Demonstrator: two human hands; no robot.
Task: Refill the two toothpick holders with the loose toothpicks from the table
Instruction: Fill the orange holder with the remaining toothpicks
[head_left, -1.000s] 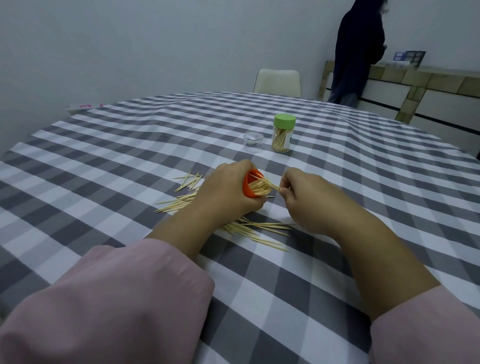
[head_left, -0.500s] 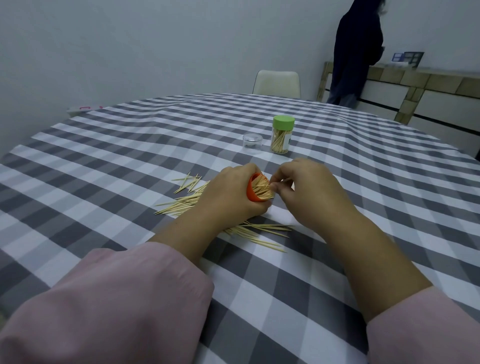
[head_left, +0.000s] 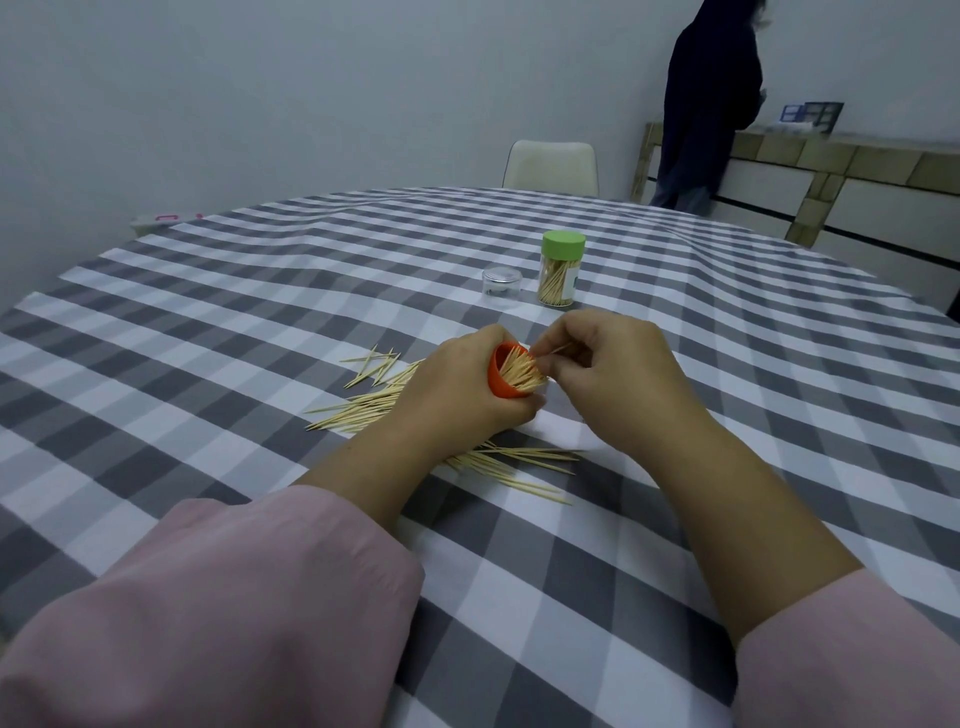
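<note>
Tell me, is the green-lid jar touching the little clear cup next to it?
Apart. In the head view, a strip of checked tablecloth shows between the green-lid jar and the little clear cup, which stands to its left.

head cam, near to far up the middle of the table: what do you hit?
Pink sleeve → loose toothpicks → left hand gripping the orange holder → clear cap → green-lidded holder → white chair.
</note>
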